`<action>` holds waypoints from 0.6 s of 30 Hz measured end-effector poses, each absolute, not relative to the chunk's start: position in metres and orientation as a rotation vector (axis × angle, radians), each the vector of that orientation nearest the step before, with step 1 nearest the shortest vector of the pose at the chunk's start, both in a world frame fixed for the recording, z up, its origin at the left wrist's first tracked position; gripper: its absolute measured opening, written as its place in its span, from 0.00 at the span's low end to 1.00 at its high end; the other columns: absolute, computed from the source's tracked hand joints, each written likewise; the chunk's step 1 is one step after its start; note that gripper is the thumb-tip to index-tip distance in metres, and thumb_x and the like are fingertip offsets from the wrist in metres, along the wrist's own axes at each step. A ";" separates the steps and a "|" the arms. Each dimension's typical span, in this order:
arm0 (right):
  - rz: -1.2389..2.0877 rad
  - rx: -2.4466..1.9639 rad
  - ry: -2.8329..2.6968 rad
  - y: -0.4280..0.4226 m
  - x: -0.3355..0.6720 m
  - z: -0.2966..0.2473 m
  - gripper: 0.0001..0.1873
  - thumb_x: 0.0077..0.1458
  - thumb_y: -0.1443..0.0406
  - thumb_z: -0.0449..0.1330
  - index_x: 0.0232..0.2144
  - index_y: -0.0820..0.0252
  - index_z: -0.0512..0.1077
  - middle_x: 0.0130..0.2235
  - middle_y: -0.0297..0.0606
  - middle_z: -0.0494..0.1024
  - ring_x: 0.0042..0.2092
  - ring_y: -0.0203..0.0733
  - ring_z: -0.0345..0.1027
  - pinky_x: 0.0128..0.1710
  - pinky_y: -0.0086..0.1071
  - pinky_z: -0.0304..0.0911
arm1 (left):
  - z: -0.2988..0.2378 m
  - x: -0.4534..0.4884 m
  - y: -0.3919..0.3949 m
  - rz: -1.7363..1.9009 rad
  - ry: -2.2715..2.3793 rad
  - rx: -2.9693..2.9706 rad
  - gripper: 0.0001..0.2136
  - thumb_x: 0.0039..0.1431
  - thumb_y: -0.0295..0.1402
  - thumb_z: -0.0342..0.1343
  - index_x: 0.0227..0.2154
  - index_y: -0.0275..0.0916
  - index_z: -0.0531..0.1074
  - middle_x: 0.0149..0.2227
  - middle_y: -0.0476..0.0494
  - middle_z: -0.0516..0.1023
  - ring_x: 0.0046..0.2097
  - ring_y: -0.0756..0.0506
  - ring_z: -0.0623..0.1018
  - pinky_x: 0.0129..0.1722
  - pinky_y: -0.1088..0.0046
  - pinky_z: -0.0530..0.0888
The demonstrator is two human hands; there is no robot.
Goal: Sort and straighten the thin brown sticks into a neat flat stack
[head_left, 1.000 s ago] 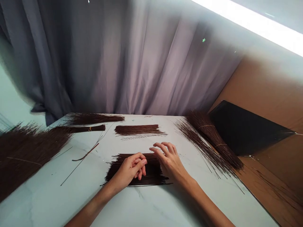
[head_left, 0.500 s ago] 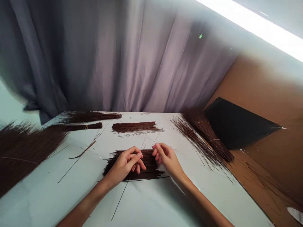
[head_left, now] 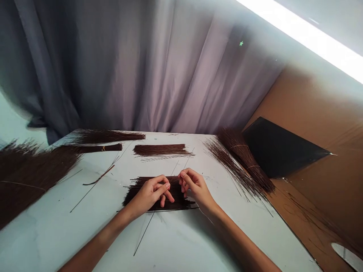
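Note:
A flat pile of short dark brown sticks (head_left: 136,192) lies on the white table (head_left: 70,230) in front of me. My left hand (head_left: 151,192) hovers over its middle, fingers pinched on a thin long stick (head_left: 144,232) that runs down toward me. My right hand (head_left: 194,187) is just to the right, fingers curled and pinching thin sticks (head_left: 187,163) that slant away toward the back. Both hands are close together above the pile.
A second short stick pile (head_left: 161,150) lies behind. Tied bundles of long sticks lie at the back left (head_left: 104,147), far left (head_left: 28,173) and right (head_left: 244,166). A loose curved stick (head_left: 99,177) lies left. A black board (head_left: 278,151) and brown cardboard (head_left: 326,181) stand right; a grey curtain (head_left: 141,68) hangs behind.
My right hand went from spread flat on the pile to a pinch beside the left. Thin long sticks have been lifted out of the pile between both hands.

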State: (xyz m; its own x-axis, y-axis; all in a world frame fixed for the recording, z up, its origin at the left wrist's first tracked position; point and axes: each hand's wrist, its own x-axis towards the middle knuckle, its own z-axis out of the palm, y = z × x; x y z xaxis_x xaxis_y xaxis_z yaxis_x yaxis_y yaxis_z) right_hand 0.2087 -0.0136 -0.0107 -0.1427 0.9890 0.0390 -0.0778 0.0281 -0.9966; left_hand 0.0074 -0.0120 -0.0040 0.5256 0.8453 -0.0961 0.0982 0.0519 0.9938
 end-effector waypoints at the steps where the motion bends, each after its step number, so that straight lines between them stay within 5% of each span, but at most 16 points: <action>1: 1.344 -1.050 -1.271 -0.013 0.209 -0.011 0.22 0.59 0.46 0.61 0.34 0.59 0.70 0.29 0.30 0.70 0.23 0.31 0.63 0.20 0.25 0.63 | -0.003 0.007 -0.012 0.707 0.874 1.387 0.15 0.67 0.47 0.55 0.35 0.39 0.66 0.30 0.42 0.83 0.24 0.50 0.72 0.31 0.72 0.66; 6: 1.418 -1.029 -1.313 -0.013 0.207 -0.013 0.25 0.59 0.45 0.61 0.44 0.59 0.70 0.33 0.32 0.71 0.23 0.31 0.64 0.18 0.26 0.63 | 0.008 0.005 -0.012 0.911 0.921 1.292 0.14 0.66 0.45 0.58 0.37 0.38 0.74 0.37 0.45 0.80 0.33 0.50 0.70 0.31 0.76 0.63; 12: 1.453 -0.965 -1.614 -0.028 0.200 -0.009 0.22 0.64 0.49 0.59 0.49 0.59 0.71 0.34 0.37 0.79 0.30 0.35 0.68 0.28 0.29 0.64 | 0.010 0.007 -0.014 1.112 0.896 1.213 0.11 0.63 0.43 0.63 0.37 0.39 0.79 0.32 0.51 0.74 0.31 0.52 0.66 0.34 0.78 0.66; 18: 1.242 -0.982 -1.828 -0.039 0.188 0.001 0.17 0.65 0.52 0.59 0.35 0.58 0.77 0.36 0.38 0.81 0.39 0.41 0.71 0.42 0.35 0.64 | 0.009 0.013 -0.016 1.210 0.908 1.142 0.11 0.57 0.41 0.68 0.35 0.38 0.79 0.31 0.49 0.77 0.33 0.50 0.74 0.35 0.77 0.72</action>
